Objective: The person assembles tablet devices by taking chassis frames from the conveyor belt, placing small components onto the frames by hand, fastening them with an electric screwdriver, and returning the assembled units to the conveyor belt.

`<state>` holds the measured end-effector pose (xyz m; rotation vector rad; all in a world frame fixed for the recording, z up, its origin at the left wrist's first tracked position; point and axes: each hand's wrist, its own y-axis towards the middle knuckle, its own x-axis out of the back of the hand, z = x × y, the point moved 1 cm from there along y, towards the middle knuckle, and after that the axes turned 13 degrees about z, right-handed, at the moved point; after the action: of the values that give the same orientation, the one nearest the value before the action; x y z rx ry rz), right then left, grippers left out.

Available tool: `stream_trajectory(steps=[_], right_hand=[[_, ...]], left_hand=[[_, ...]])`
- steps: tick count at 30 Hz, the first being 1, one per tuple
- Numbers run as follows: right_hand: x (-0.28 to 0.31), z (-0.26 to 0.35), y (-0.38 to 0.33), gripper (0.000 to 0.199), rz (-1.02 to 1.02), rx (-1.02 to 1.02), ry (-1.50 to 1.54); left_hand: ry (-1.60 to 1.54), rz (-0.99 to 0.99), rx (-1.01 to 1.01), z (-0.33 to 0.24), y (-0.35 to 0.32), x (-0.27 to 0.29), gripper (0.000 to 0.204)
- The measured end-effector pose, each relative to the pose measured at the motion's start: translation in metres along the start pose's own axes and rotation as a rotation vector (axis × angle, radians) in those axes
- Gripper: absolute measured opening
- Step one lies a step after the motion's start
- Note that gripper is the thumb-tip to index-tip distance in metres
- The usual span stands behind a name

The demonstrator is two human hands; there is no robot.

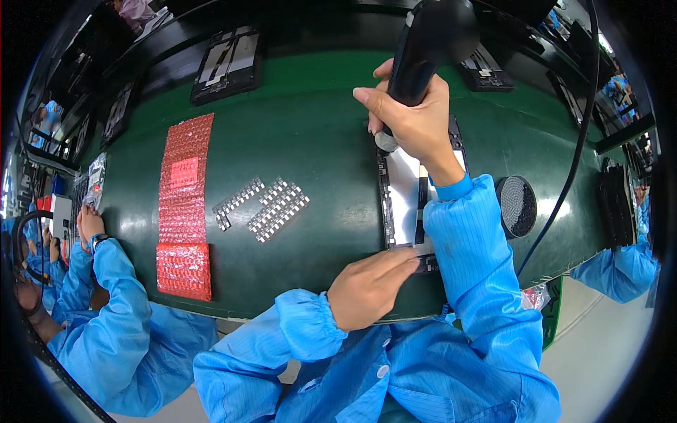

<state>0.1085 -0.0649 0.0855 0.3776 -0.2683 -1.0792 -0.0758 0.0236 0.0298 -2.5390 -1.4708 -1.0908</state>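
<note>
A black electric screwdriver stands tilted in my right hand, whose fingers are wrapped round its body. Its silvery lower end is over the upper left edge of an opened tablet-like device. This device has a black frame and a pale silver inside with a dark strip; my right forearm covers part of it. My left hand rests on the device's near edge, fingers stretched out together and lying flat. The screwdriver's tip cannot be made out.
A round dish of small dark pieces stands right of the device, near a hanging black cable. Left lie strips of small parts and red bubble wrap. Another opened device sits far back. A co-worker's hands are at left.
</note>
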Motion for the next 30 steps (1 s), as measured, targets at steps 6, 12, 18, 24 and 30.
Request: stream_trajectory(steps=[6, 12, 18, 24, 30], right_hand=[[-0.004, -0.002, -0.003, 0.025, 0.019, 0.03, -0.031], [-0.006, -0.003, -0.006, 0.027, 0.01, 0.06, -0.05], [0.028, 0.035, -0.027, 0.025, -0.217, 0.137, -0.081], [0.053, 0.033, -0.09, 0.032, -0.285, 0.087, 0.016], [0.057, 0.015, -0.121, 0.033, -0.305, 0.012, 0.031]], left_hand=[[0.32, 0.111, -0.144, -0.004, 0.012, -0.01, 0.033], [0.573, 0.179, -0.111, 0.004, 0.014, -0.029, 0.04], [0.623, 0.1, -0.081, 0.042, 0.037, -0.003, 0.043], [0.876, 0.0, 0.176, 0.139, 0.127, 0.106, 0.033], [1.33, 0.107, 0.67, 0.179, 0.131, 0.192, 0.023]])
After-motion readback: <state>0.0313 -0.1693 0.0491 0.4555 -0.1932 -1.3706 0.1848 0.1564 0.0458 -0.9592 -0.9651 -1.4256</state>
